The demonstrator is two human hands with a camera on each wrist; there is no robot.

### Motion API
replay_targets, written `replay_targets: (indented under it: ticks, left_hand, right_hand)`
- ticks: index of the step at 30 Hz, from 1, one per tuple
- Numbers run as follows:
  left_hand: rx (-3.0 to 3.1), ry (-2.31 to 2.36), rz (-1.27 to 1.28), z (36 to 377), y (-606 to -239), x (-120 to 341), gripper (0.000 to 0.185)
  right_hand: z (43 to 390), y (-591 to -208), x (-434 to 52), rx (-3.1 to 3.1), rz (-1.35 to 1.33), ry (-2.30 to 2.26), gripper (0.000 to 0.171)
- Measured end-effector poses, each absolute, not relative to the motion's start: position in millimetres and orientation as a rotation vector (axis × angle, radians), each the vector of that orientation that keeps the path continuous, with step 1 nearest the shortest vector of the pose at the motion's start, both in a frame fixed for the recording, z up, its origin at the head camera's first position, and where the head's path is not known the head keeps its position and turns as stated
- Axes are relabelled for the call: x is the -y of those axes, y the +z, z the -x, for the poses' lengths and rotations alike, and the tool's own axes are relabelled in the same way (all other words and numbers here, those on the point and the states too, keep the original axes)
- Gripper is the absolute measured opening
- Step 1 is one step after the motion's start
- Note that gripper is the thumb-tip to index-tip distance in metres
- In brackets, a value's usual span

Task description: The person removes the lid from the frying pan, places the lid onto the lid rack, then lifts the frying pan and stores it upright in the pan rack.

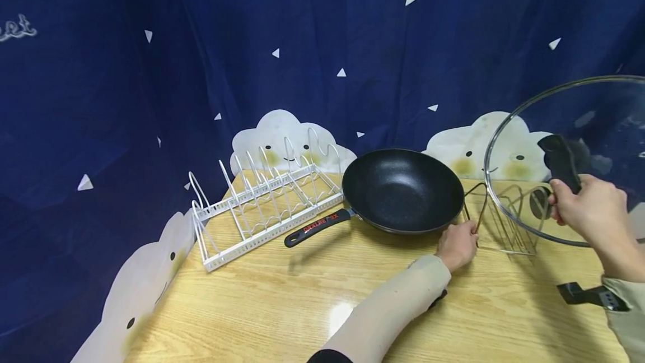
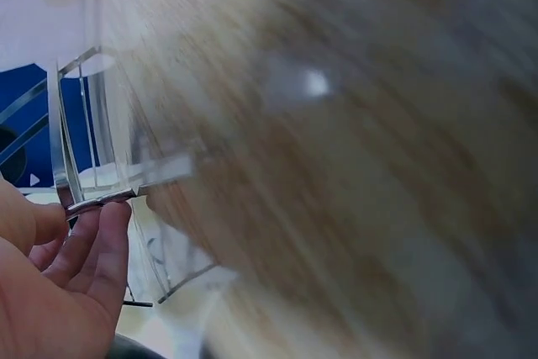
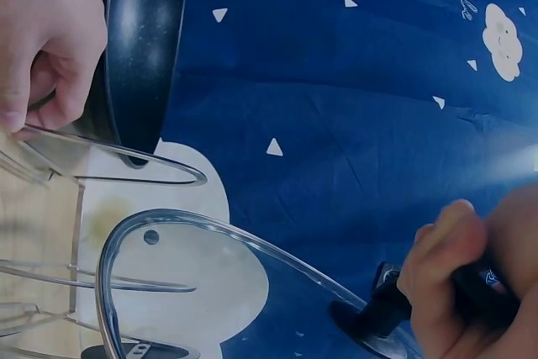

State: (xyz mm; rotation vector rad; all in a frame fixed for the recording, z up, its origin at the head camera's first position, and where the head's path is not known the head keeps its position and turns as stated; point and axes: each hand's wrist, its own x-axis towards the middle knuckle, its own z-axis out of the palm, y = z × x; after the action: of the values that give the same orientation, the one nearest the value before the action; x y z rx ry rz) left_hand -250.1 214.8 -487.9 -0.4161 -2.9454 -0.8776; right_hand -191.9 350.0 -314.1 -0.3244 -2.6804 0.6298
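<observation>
- Fingers (image 3: 437, 266) of the right hand (image 1: 587, 206) are curled tight around the black handle (image 1: 559, 162) of a big glass lid (image 1: 604, 128).
- That hand holds the lid up in the air, tipped on its side, on the right side of the wooden table (image 1: 312, 296).
- From the right wrist view, the lid's shiny rim curves out to the left of those fingers, and the handle sits right inside the grip.
- Over on the left hand (image 1: 457, 244), the fingers (image 2: 88, 245) pinch a thin wire of a small metal rack (image 1: 504, 223).
- This rack stands on the table, under and behind the lid, just to the right of the left hand.
- From the left wrist view, the thumb and fingertips close on the wire from both sides.
- A black pan (image 1: 400, 190) sits on the table just behind the left hand, with its handle pointing left.
- A white wire rack (image 1: 262, 206) stands further left on the table, well apart from both hands.
- Behind it all hangs a dark blue curtain (image 1: 201, 43) with white clouds.
</observation>
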Motion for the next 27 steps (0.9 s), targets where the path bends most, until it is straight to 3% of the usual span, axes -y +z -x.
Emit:
replay_targets:
  ticks: [12, 27]
  left_hand:
    - [2.935, -0.904, 0.426, 248.0, -488.6, -214.6, 0.024]
    - [2.929, -0.889, 0.413, 248.1, -490.0, -215.3, 0.018]
  right_hand:
    - [193.3, -324.5, -346.3, 2.753, 0.3, 0.563, 0.039]
    - [195.9, -336.8, -347.9, 2.825, 0.177, 0.57, 0.038]
